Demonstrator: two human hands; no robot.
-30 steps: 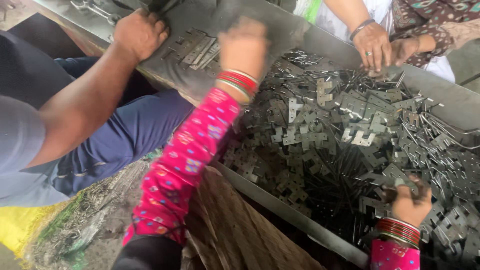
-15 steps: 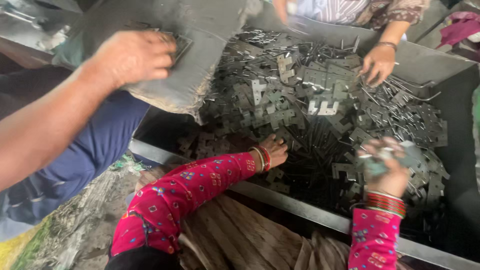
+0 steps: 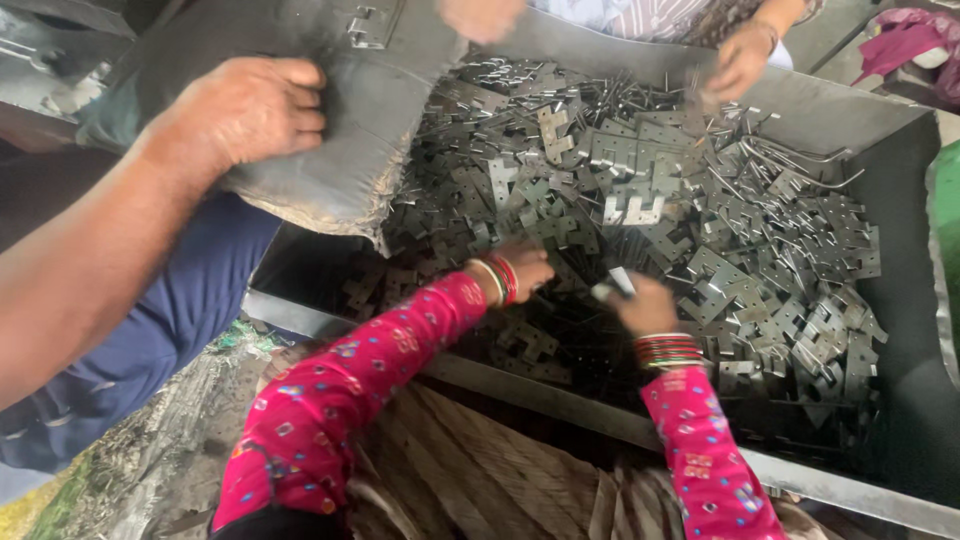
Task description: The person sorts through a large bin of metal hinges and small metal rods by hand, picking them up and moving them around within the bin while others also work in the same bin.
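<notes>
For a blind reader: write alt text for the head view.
The left hand rests on a pile of flat metal pieces in a metal bin, while the right hand pinches one piece. A co-worker's hand grips a grey sack at the bin's edge.

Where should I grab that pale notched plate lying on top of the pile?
Judging by its pose, take the pale notched plate by its plain upper edge, coming from above: it lies flat on the heap of hinge plates, notches facing down, and pinching the solid edge would likely avoid snagging neighbours.
</notes>
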